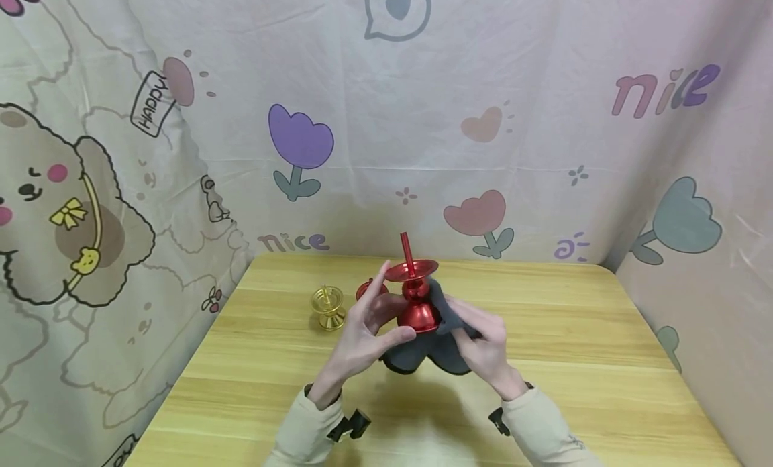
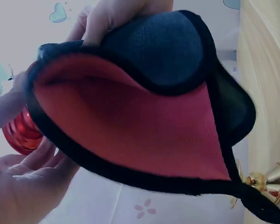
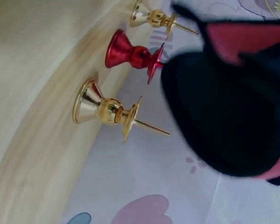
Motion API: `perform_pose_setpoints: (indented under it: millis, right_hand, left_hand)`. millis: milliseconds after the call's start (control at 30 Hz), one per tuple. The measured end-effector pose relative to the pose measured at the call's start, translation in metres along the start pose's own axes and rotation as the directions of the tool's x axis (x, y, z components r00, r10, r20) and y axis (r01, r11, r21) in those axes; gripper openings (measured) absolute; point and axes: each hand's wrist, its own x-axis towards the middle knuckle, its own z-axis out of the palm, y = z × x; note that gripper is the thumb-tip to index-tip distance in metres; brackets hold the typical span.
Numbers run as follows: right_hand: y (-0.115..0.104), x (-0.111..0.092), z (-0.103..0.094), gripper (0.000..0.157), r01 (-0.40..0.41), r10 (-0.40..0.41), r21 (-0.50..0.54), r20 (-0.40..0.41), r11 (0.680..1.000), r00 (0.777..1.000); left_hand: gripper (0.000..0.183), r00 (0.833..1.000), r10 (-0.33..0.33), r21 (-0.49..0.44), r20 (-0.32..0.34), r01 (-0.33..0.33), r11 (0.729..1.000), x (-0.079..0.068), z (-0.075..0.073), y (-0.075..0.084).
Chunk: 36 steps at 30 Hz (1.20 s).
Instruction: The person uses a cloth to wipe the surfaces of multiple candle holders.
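Observation:
My left hand (image 1: 359,339) holds a shiny red candle holder (image 1: 415,294) upright above the table, its thumb near the base and fingers behind. The holder has a flared foot, a ball stem, a round dish and a tall spike. From the other side my right hand (image 1: 486,339) grips a dark grey cleaning cloth (image 1: 406,357) and presses a fold of it against the holder's stem and foot. The cloth's pink underside (image 2: 144,126), black edging and hanging loop (image 2: 261,205) show in the left wrist view, where most of the red holder is hidden.
On the wooden table (image 1: 574,319) a gold candle holder (image 1: 329,307) stands left of my hands. Behind my left hand is a second red holder (image 1: 370,289). The right wrist view adds another gold one (image 3: 109,109). Printed curtains (image 1: 374,138) enclose the back and sides.

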Motion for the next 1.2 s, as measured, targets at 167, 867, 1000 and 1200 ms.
perform_pose_setpoints:
  millis: [167, 867, 1000, 1200]
  right_hand:
    - [0.001, 0.0, 0.001, 0.019, 0.044, -0.044, -0.053, 0.014, 0.998, 0.999]
    - [0.003, -0.002, 0.0, 0.021, -0.06, 0.061, 0.038, -0.02, 0.997, 0.998]
    - [0.004, -0.001, -0.001, 0.02, -0.028, 0.028, -0.017, -0.018, 0.999, 0.999]
    - [0.003, 0.0, 0.001, 0.021, 0.148, -0.136, -0.224, 0.07, 0.963, 0.988]
  left_hand:
    - [0.101, 0.995, -0.098, 0.053, -0.007, 0.099, 0.994, 0.001, 0.002, 0.002]
    - [0.1, 0.998, -0.065, 0.006, -0.002, 0.065, 0.998, 0.003, 0.002, 0.0]
    - [0.099, 0.993, -0.12, 0.008, -0.02, 0.121, 0.993, 0.003, 0.007, 0.001]
    - [0.109, 0.987, -0.147, 0.006, -0.067, 0.148, 0.989, 0.004, 0.014, 0.005]
